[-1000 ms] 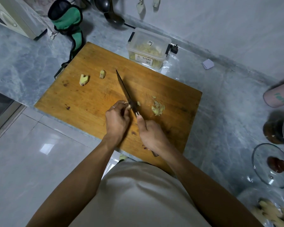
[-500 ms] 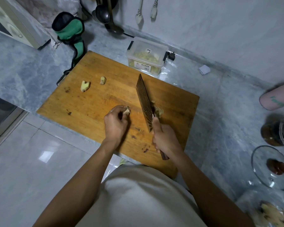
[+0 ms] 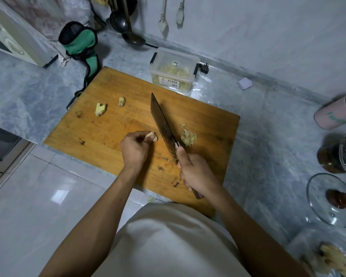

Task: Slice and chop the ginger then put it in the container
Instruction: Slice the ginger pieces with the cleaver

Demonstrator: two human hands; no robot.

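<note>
On the wooden cutting board (image 3: pixel 112 124) my left hand (image 3: pixel 135 148) pinches a small ginger piece (image 3: pixel 152 136) against the wood. My right hand (image 3: pixel 196 172) grips the handle of a cleaver (image 3: pixel 164 126), whose blade lies tilted between that piece and a pile of sliced ginger (image 3: pixel 188 137) to its right. Two more ginger pieces (image 3: pixel 100 109) lie at the board's far left. A clear plastic container (image 3: pixel 174 70) with chopped ginger inside stands open just behind the board.
A green and black pouch (image 3: pixel 80 45) and hanging ladles (image 3: pixel 120 21) are at the back. Right of the board are a pink bottle (image 3: pixel 336 114), a dark jar (image 3: pixel 340 156), a glass lid (image 3: pixel 332 198) and a bag of ginger (image 3: pixel 334 258). The counter's front edge drops to a tiled floor at the left.
The cleaver went from cutting at my left fingertips to sweeping the slices right, its flat side turned up. It now sits back nearer the held piece.
</note>
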